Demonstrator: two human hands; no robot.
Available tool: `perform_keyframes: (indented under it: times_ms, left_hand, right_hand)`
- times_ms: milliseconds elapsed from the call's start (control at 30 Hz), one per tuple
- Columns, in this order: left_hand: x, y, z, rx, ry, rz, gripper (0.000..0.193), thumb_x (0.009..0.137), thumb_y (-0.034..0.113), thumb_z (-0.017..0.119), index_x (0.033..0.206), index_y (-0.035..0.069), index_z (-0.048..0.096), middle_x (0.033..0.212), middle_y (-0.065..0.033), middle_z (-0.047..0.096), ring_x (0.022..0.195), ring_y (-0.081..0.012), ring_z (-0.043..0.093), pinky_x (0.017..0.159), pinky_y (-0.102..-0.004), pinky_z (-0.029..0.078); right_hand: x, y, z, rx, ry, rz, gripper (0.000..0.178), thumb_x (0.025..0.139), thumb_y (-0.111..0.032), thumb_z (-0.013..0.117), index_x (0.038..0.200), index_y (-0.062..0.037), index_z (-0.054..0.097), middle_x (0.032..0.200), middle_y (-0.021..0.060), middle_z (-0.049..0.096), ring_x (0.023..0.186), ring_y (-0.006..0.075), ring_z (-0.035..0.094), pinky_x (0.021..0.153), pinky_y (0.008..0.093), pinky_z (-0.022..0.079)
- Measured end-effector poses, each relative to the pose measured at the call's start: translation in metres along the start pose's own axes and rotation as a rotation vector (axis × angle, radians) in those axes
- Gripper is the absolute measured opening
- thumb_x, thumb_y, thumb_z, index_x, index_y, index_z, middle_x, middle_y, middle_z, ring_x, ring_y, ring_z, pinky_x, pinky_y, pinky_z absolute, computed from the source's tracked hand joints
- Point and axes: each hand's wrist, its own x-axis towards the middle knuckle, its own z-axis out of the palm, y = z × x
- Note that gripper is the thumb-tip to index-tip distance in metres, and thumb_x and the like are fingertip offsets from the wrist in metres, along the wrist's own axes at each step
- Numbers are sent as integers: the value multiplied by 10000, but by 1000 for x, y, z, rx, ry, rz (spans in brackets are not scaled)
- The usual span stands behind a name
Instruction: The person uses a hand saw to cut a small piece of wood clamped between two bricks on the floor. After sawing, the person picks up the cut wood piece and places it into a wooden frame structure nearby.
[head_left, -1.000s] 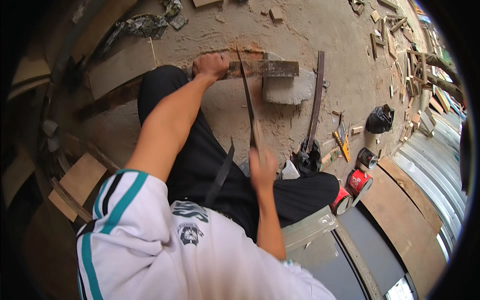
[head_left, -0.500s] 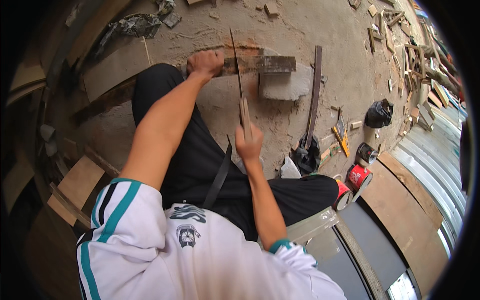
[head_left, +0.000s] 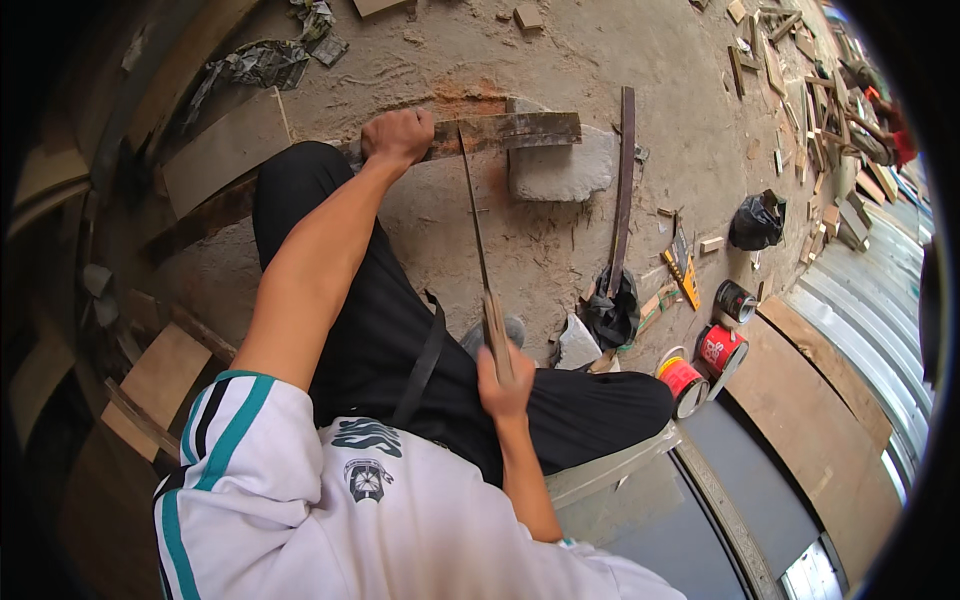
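Note:
My right hand [head_left: 506, 380] is closed round the wooden handle of a handsaw [head_left: 476, 215], close to my lap. The thin blade reaches away from me, and its far tip lies at the near side of a long dark wooden board [head_left: 480, 132]. My left hand [head_left: 398, 137] grips that board, left of the blade, with the fingers closed over it. The board's right end rests on a pale, rough block [head_left: 563, 172]. Its left part runs behind my raised knee.
To the right lie a dark wooden strip [head_left: 623, 190], a try square [head_left: 683, 272] with a yellow handle, a black plastic bag [head_left: 758, 220] and red paint cans [head_left: 721, 349]. Wood offcuts [head_left: 820, 120] litter the far right. A pale panel [head_left: 228, 150] leans at left.
My right hand has pulled the saw back toward my body, so less of the blade extends past the board. My left hand still holds the board. The view has shifted slightly.

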Motion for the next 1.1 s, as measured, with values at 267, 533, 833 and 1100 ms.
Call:
perform_keyframes:
  times_ms: [267,533,833,1100]
  left_hand:
    - [-1,-6,5,20,-24,6,584,949,398,347,765,-2,731,723,-235,682,680,-405,679,687,-530,522]
    - [1,-13,13,18,57,68,588,946,374,361,582,24,662,513,-163,586,414,-317,524,487,-510,467]
    - [0,-8,6,20,-26,20,624,956,410,333,622,5,670,578,-183,622,487,-353,557,540,-514,457]
    - [8,-7,2,29,26,57,576,939,381,341,705,11,716,730,-223,686,627,-388,652,656,-523,517]
  right_hand:
    - [-9,-2,3,66,11,86,110,855,-76,581,779,4,585,567,122,517,498,220,555,503,347,412]
    - [7,20,11,40,-23,78,99,854,-68,588,876,18,632,642,156,592,555,231,597,535,351,439]
    - [-2,17,8,23,4,6,135,859,-90,612,921,18,666,636,68,575,562,153,531,537,331,427]
    - [23,35,20,-1,-17,27,135,808,-40,612,906,30,672,656,189,596,600,206,645,573,342,483]
